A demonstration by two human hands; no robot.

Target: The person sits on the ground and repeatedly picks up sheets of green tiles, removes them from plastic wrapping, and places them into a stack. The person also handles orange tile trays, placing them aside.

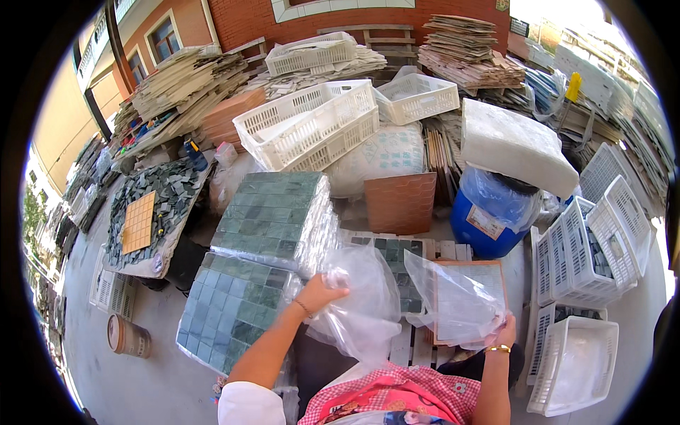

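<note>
My left hand (pixel 322 292) is closed on a bunched sheet of clear plastic film (pixel 365 294) beside the green tile stacks. At the right, my right hand (pixel 503 330) pinches the corner of clear film (pixel 453 294). Whether both hands hold one piece of film, I cannot tell. Beneath the right-hand film lies a flat, pale panel with an orange-brown edge (pixel 501 280), partly covered. A dark green mosaic tile sheet (pixel 397 255) sits between the hands. Left of my left hand stand two stacks of square green tiles, a farther one (pixel 265 212) and a nearer one (pixel 230 304).
A table (pixel 152 269) of loose dark tile pieces carries an orange grid tray (pixel 138 222). A brown bucket (pixel 129 335) stands on the floor. White crates (pixel 312 124) sit behind; a blue barrel (pixel 485 219) and more white crates (pixel 577 361) stand at right.
</note>
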